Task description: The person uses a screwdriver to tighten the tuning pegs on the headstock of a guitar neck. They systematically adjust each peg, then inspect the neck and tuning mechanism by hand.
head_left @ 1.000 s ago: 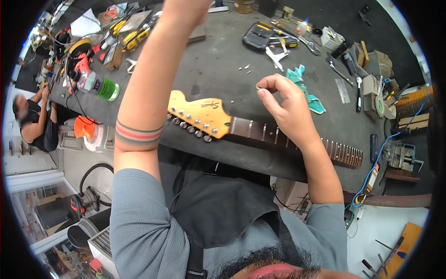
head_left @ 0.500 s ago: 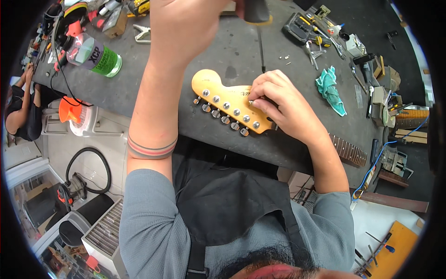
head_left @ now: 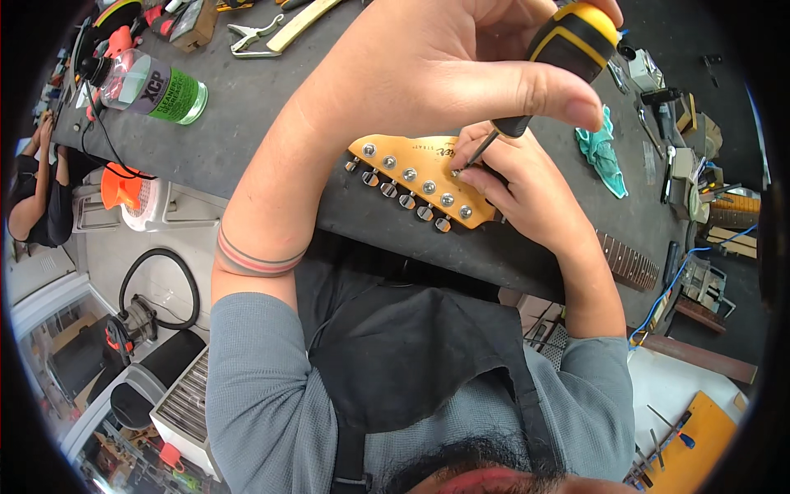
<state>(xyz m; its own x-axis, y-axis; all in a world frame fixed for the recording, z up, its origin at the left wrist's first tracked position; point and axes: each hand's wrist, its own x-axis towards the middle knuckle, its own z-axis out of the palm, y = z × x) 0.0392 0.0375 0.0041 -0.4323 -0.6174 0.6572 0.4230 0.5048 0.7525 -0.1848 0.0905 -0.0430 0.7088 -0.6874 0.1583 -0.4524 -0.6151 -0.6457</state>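
Observation:
My left hand (head_left: 461, 82) is wrapped round the black and yellow handle of a screwdriver (head_left: 572, 48). Its thin dark shaft slants down to the face of a pale wooden guitar headstock (head_left: 403, 156), which lies on the bench with a row of metal tuners along its near side. There my right hand (head_left: 527, 181) pinches a small metal piece (head_left: 455, 173) against the wood at the screwdriver's tip; whether it is a screw I cannot make out. Past my right forearm, a dark fretboard (head_left: 627, 262) shows on the bench.
A bottle of green liquid (head_left: 156, 90) stands at the left of the dark bench (head_left: 263, 156), with a spring clamp (head_left: 253, 39) beyond it. On the right lies a crumpled teal cloth (head_left: 603, 156), with tools and boxes past it. Another person (head_left: 39, 193) is at far left.
My left hand has come down and right with the screwdriver, bringing its tip to my right fingers. My right hand keeps its pinch at the headstock. The whole view has shifted slightly.

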